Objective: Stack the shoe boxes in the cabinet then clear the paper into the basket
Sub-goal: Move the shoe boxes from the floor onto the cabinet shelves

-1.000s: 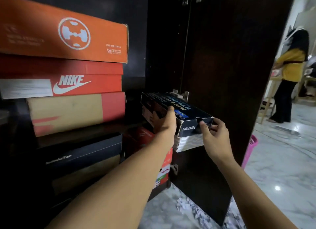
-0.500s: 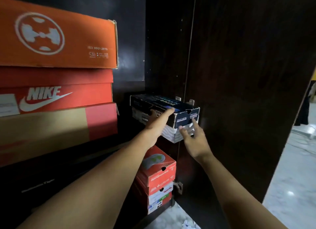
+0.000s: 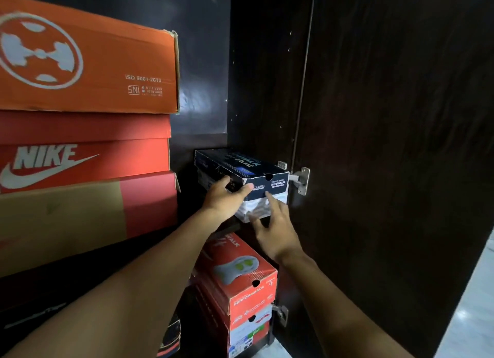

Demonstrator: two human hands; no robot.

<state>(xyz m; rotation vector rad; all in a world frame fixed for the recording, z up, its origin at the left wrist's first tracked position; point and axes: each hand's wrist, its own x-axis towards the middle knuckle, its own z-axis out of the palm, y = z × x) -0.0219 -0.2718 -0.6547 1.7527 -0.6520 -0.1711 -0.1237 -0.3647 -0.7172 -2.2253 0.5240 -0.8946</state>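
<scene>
A dark blue shoe box point(image 3: 240, 165) with a white lower part sits on a shelf inside the dark cabinet point(image 3: 262, 77), above a stack of red shoe boxes point(image 3: 240, 274). My left hand point(image 3: 224, 197) wraps the box's front left corner, thumb on its side and fingers across the front. My right hand point(image 3: 275, 229) is spread, with its fingertips against the white front face. No paper or basket is in view.
On the left stand an orange shoe box point(image 3: 107, 63), a red Nike box point(image 3: 80, 157) and a brown-and-red box point(image 3: 80, 213), with dark boxes beneath. The open cabinet door point(image 3: 387, 143) fills the right; its metal hinge point(image 3: 302, 179) is beside the blue box. Marble floor point(image 3: 475, 304) shows at bottom right.
The blue box has gone from held in the air to deeper onto the shelf. My right hand has let go of its end and now only touches the front. The view moved closer.
</scene>
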